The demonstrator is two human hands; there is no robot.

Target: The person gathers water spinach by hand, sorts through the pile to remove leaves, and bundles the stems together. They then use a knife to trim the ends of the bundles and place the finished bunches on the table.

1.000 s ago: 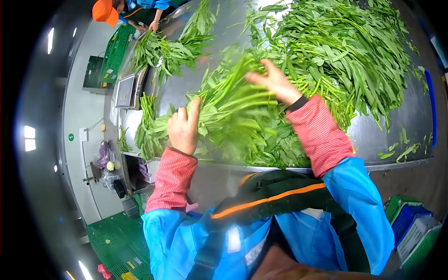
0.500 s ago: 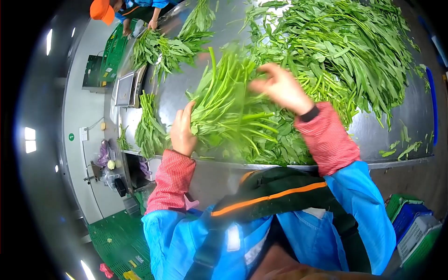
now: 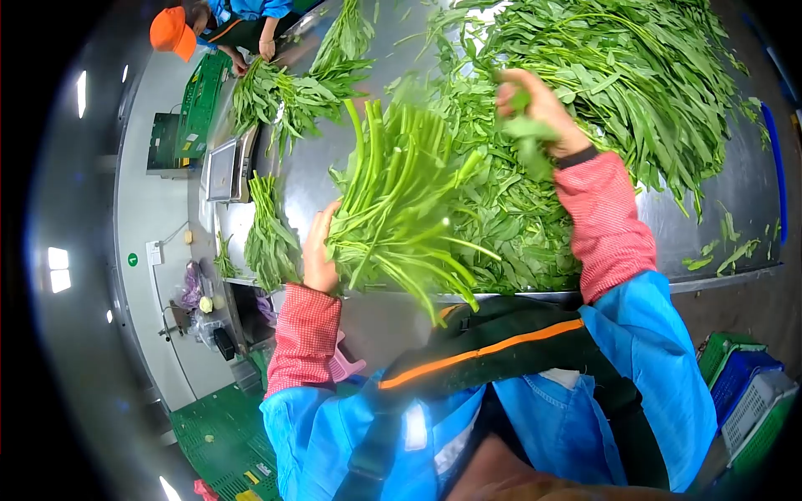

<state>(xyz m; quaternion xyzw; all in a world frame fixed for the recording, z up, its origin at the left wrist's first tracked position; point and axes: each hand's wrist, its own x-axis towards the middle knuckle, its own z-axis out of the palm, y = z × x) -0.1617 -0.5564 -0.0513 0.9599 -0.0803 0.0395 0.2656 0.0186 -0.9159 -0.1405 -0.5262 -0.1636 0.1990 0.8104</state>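
My left hand (image 3: 321,250) is wrapped round a loose bunch of leafy green stems (image 3: 401,200), its cut ends fanned up and to the right. Right of the bunch, my right hand (image 3: 539,113) is raised over the table with its fingers curled; a few blurred green leaves (image 3: 530,138) hang at its palm. Below it lie loose leaves (image 3: 522,242) near the table's front edge. A large heap of long-leaved greens (image 3: 626,92) covers the back right.
Smaller bunches (image 3: 270,238) lie at the left beside a scale (image 3: 224,169). At the back left a co-worker in an orange cap (image 3: 173,33) handles greens (image 3: 280,96). Stacked crates (image 3: 739,388) stand at the lower right, a green crate (image 3: 221,438) at the lower left.
My right hand has moved away from the bunch, up and to the right, and now has leaves at it. The bunch has tilted, with stem ends hanging lower toward me.
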